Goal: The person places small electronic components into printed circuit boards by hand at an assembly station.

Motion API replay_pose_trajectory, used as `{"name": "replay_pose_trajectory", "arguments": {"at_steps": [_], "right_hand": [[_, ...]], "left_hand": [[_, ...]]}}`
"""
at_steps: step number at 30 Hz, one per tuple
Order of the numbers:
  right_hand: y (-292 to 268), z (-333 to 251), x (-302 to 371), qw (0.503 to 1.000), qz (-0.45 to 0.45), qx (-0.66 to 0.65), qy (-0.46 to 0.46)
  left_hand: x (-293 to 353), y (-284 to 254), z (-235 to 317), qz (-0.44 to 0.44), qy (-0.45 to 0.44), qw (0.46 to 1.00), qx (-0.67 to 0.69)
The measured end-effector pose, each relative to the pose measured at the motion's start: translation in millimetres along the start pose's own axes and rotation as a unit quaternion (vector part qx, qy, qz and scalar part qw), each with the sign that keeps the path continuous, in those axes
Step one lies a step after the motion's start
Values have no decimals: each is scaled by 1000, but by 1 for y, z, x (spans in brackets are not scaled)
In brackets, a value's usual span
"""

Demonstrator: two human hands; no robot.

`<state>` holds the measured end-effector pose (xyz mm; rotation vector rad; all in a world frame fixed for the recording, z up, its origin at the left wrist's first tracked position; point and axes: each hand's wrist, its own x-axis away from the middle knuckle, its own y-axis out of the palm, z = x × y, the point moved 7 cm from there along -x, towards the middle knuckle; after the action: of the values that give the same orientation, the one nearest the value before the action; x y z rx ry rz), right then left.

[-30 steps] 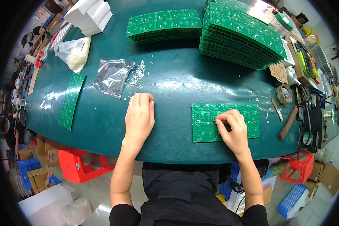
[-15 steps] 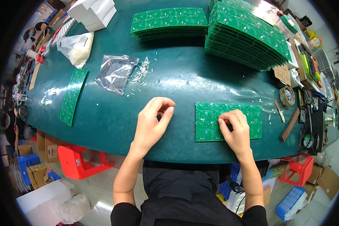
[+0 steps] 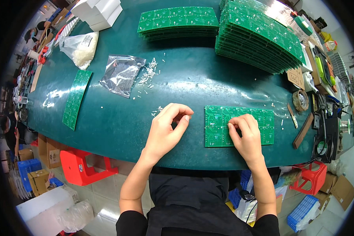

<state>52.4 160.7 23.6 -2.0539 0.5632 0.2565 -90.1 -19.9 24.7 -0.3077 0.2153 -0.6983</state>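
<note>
A green circuit board panel [image 3: 214,135] lies flat on the table in front of me, to the right. Over its middle is my right hand [image 3: 247,137], thumb and index finger pinched close to the board's surface. Whatever sits between those fingertips is too small to make out. My left hand [image 3: 165,133] hovers left of the panel, thumb and forefinger closed towards each other; a tiny pale thing may be at the tips, but I cannot tell what. Just beside the left hand's knuckles is a small cluster of white parts [image 3: 156,111]. More small white parts [image 3: 148,72] lie scattered beside a clear plastic bag [image 3: 122,74].
Tall stacks of green panels [image 3: 259,37] and a lower stack [image 3: 179,19] stand at the back. A single panel [image 3: 76,98] lies left. Beyond it sit a bag of pale parts [image 3: 82,51] and white boxes [image 3: 98,13]. At right are a tape roll [image 3: 300,101] and a wooden strip [image 3: 303,131].
My left hand has moved right, towards the panel, uncovering the small cluster of white parts. My right hand stays pinched over the same spot on the board.
</note>
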Motion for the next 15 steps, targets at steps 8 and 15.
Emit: {"name": "replay_pose_trajectory", "arguments": {"at_steps": [8, 15], "right_hand": [[-1, -1, -3, 1000, 6, 16, -10], [0, 1, -1, 1000, -15, -17, 13]], "left_hand": [[0, 10, 4, -20, -4, 1000, 23], [1, 13, 6, -26, -3, 999, 33]]}}
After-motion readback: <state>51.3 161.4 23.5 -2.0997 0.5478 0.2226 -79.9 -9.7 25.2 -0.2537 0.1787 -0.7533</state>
